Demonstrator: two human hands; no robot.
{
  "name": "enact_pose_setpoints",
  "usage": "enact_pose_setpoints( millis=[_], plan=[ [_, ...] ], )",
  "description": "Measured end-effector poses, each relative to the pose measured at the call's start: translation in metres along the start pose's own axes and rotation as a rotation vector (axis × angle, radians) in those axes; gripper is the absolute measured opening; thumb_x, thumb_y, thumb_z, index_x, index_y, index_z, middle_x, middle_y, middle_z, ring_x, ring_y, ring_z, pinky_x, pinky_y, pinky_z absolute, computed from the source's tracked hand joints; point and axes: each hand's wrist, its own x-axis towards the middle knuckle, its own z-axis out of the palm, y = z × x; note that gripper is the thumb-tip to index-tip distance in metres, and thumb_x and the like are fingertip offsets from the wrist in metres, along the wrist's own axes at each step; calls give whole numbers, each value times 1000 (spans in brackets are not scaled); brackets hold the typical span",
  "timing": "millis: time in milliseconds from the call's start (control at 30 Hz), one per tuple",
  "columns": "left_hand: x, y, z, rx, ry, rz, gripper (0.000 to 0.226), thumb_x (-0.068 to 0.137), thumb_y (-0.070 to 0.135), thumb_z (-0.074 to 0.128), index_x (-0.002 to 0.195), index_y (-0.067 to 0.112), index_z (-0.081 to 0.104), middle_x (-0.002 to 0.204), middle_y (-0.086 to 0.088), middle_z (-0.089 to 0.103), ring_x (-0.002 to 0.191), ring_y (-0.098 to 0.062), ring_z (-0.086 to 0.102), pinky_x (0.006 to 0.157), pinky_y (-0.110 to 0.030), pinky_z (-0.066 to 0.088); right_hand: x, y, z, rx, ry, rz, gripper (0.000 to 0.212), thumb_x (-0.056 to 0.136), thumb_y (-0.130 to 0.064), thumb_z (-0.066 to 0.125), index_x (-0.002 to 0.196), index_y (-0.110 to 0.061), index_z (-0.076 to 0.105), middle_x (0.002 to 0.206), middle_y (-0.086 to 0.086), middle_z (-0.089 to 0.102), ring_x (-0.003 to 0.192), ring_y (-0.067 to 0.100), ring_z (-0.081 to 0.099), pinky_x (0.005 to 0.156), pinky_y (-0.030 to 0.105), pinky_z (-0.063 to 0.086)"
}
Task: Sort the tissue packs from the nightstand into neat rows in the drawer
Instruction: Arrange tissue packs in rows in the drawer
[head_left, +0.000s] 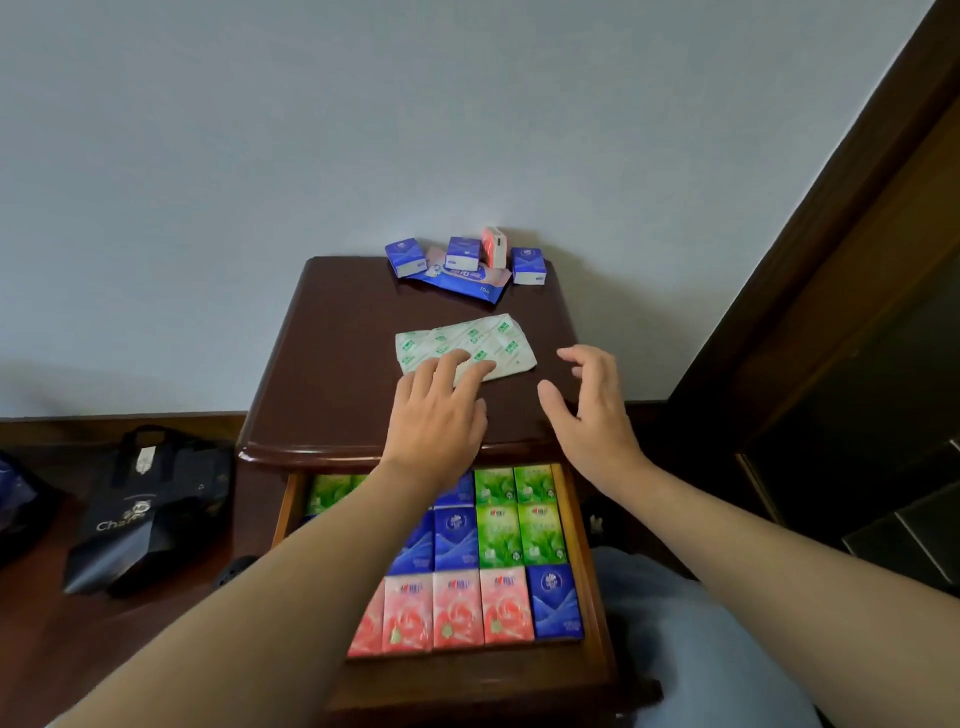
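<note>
Tissue packs in glossy green, blue and pink wrappers (498, 535) stand in tidy rows inside the open wooden drawer (589, 561) of a dark brown wooden nightstand (322, 332): green ones at the back and right, blue in the middle, pink along the front with one blue at the front right corner. On the nightstand's polished surface, a flat white plastic wrapper with green print (483, 343) lies near the middle. Against the pale wall at the back sits a small cluster: a flat blue and pink wipes packet (462, 278), three small blue tissue packs (527, 265) around it, and one pink pack standing upright (493, 247). The left hand (436, 410) lies open, its straight fingers resting on the near edge of the white wrapper. The right hand (592, 405) hovers open just right of the wrapper, fingers loosely curved, holding nothing. A dark navy fabric tote bag (150, 509) sits on the floor to the left.
</note>
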Motion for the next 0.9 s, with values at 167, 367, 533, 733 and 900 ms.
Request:
enact_pose_setpoints(
  millis=[167, 367, 533, 733, 900],
  plan=[
    [44, -12, 31, 46, -220, 57, 54, 108, 53, 23, 161, 49, 16, 172, 3, 15, 157, -28, 17, 128, -53, 7, 75, 13, 28, 27, -77, 162, 48, 108, -28, 53, 154, -22, 42, 165, 7, 23, 157, 17, 18, 123, 27, 14],
    [59, -40, 49, -6, -196, -81, 54, 104, 58, 18, 157, 50, 25, 169, 9, 25, 157, -22, 17, 128, -49, 3, 166, 35, 73, -104, 18, 202, 48, 107, -24, 51, 155, -26, 45, 170, 9, 16, 155, 30, 22, 125, 42, 20],
    [59, -36, 52, -3, -130, -84, 53, 101, 54, 29, 150, 43, 45, 161, 5, 41, 151, -25, 32, 125, -52, 18, 216, 54, 96, -194, 96, 234, 52, 100, -33, 60, 151, -27, 52, 164, 11, 32, 151, 33, 30, 122, 46, 32],
    [59, -38, 52, -7, -139, -93, 54, 101, 55, 25, 152, 45, 40, 163, 6, 38, 152, -23, 28, 126, -51, 16, 217, 58, 99, -240, 153, 318, 45, 92, -46, 69, 133, -28, 63, 138, 5, 55, 132, 30, 50, 96, 38, 48],
    [59, -36, 48, -16, -150, -103, 55, 102, 53, 28, 157, 45, 32, 167, 3, 32, 154, -24, 25, 127, -51, 14, 175, 50, 82, -148, 275, 327, 36, 87, -24, 72, 120, -15, 61, 122, 6, 63, 118, 29, 56, 90, 33, 44]
  ],
)
